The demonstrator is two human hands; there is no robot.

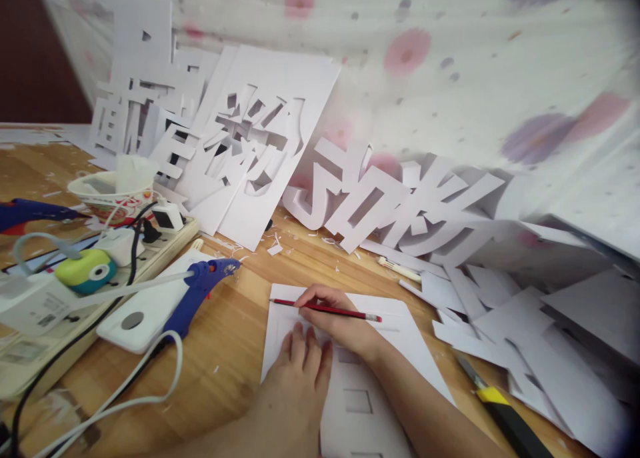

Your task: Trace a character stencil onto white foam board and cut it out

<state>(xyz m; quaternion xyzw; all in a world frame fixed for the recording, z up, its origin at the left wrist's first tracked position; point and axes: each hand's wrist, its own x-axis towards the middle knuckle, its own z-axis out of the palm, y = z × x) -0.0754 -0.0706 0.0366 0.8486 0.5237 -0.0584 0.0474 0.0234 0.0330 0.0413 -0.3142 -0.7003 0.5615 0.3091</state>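
My right hand [340,318] grips a red and black pencil [345,311] with a pink eraser, its point toward the left over the top of a white foam board sheet [400,351]. Below it, my left hand [303,365] lies with fingers stretched out, pressing on a second white piece with small square cutouts [383,421] that rests on the sheet. Part of both white pieces is hidden beneath my hands and forearms.
A utility knife [510,411] with its blade out lies at right, near white offcuts [540,331]. Cut white characters [370,198] stand behind. At left are a blue glue gun [200,291], a power strip [165,245], cords and a paper bowl [113,195].
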